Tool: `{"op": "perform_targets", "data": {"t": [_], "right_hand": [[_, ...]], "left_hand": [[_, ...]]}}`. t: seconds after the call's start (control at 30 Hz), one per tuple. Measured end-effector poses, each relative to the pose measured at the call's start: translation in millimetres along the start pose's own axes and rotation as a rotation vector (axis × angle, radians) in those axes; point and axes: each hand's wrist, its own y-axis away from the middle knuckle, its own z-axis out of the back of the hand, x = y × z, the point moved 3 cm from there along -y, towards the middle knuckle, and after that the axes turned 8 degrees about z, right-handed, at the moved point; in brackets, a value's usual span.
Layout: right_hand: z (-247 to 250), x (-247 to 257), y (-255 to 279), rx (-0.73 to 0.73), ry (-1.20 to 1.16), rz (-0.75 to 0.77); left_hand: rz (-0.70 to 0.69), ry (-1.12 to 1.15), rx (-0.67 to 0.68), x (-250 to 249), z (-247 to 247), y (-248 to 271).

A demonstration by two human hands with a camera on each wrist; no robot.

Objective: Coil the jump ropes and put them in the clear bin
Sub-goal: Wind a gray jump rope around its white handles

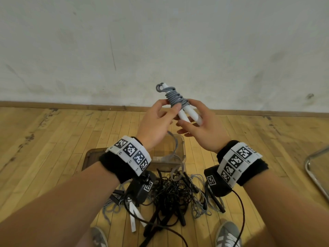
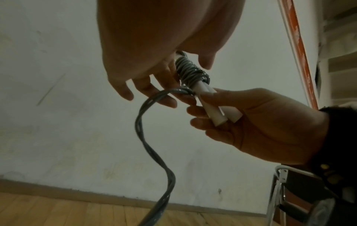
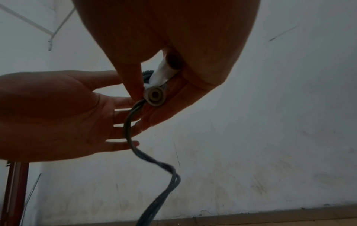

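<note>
A grey jump rope (image 1: 175, 98) is wound in several turns around its two white handles (image 1: 189, 114), held up in front of the wall. My right hand (image 1: 188, 123) grips the lower ends of the handles (image 2: 218, 111). My left hand (image 1: 170, 106) pinches the rope at the bottom of the coil (image 2: 190, 71), thumb against the turns. A doubled loose tail (image 2: 152, 146) hangs from the left fingers toward the floor. In the right wrist view my right hand (image 3: 154, 95) shows one handle end-on (image 3: 160, 73). The clear bin (image 1: 183, 148) sits on the floor below the hands.
A tangled pile of black and grey jump ropes (image 1: 170, 193) lies on the wood floor in front of my shoes (image 1: 229, 236). A tinted lid-like tray (image 1: 90, 157) lies left of the bin. A metal chair frame (image 1: 316, 172) stands at the right.
</note>
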Motion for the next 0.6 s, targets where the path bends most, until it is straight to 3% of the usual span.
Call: {"op": "perform_targets", "data": {"t": [0.27,0.43,0.6], "right_hand": [[12.0,-5.4,-0.8,-0.106,0.131,-0.008],[16.1,-6.3,0.3,-0.108,0.322,-0.022],[17.5,-6.5,-0.8,-0.125,0.359,-0.03]], "left_hand": [[-0.078,-0.317,0.006,4.5,1.2,-3.4],[-0.07,-0.228,-0.012,6.0,1.2,-9.9],[-0.012,-0.057,0.002,1.9,-1.7,-8.4]]}}
